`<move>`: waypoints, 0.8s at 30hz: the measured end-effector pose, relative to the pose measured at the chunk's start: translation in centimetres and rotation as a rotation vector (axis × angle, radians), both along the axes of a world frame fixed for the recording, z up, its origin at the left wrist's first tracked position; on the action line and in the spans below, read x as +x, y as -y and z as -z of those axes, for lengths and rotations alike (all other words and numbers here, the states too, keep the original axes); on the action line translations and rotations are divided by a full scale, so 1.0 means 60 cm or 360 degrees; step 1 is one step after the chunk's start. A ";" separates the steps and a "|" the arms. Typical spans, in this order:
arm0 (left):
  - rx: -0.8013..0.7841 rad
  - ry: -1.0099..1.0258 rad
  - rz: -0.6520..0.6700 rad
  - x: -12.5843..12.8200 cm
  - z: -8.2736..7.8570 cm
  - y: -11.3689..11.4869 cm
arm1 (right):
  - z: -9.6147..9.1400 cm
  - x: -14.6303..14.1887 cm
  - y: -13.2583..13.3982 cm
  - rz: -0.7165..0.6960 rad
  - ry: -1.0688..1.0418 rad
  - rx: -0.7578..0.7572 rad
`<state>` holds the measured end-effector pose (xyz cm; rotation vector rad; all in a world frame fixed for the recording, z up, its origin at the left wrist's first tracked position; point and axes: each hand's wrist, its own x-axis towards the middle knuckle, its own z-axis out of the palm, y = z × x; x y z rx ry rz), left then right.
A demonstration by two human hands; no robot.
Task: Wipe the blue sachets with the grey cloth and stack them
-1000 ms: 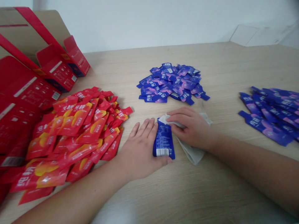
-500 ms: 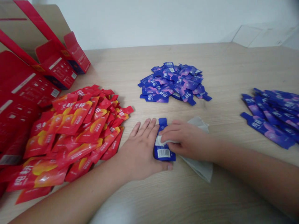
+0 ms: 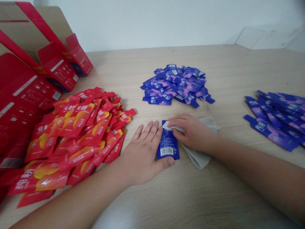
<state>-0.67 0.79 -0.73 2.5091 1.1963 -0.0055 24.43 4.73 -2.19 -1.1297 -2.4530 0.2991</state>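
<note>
A dark blue sachet (image 3: 168,143) lies barcode side up on the wooden table (image 3: 228,82), its narrow neck pointing away from me. Along its left edge my left hand (image 3: 145,152) rests flat with fingers stretched out, the thumb at the sachet's bottom edge. My right hand (image 3: 190,132) grips a white cloth (image 3: 197,159) and presses a fold of it on the sachet's upper part, near the neck. The rest of the cloth trails under and to the right of that hand.
Red sachets (image 3: 78,127) are heaped at the left, beside red boxes (image 3: 57,66). A pile of blue sachets (image 3: 176,84) lies further back in the middle. More blue sachets (image 3: 276,117) are stacked at the right. A white wall (image 3: 166,25) rises behind.
My right hand has slid the cloth away from me, from the sachet's middle up toward its neck, uncovering the printed text. My left hand has hardly moved.
</note>
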 end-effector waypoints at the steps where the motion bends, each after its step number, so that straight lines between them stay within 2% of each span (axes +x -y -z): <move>1: -0.0002 -0.0003 0.0024 -0.002 0.000 0.000 | 0.001 0.000 0.000 -0.0010 -0.0001 0.0005; 6: 0.0040 -0.0040 -0.0031 0.005 0.009 0.001 | 0.004 0.002 -0.004 -0.0024 -0.0008 0.0000; 10: 0.0100 -0.0013 -0.0108 0.014 0.019 0.004 | -0.021 0.003 0.013 -0.0041 -0.0223 0.0066; 12: 0.0110 0.0005 -0.0125 0.014 0.020 0.005 | -0.043 -0.003 0.034 -0.0227 -0.0317 0.0040; 14: 0.0110 0.0006 -0.0120 0.012 0.019 0.005 | -0.060 -0.012 0.056 -0.0482 -0.0280 -0.0112; 17: 0.0094 -0.0012 -0.0103 0.010 0.015 0.004 | -0.065 -0.026 0.073 -0.0678 -0.0154 -0.0355; 21: 0.0058 -0.0004 -0.0154 0.015 0.010 0.002 | -0.044 -0.028 0.047 -0.0627 -0.0060 -0.0355; 24: 0.0050 0.0000 -0.0168 0.018 0.011 0.001 | -0.024 -0.020 0.013 -0.0411 0.0053 -0.0186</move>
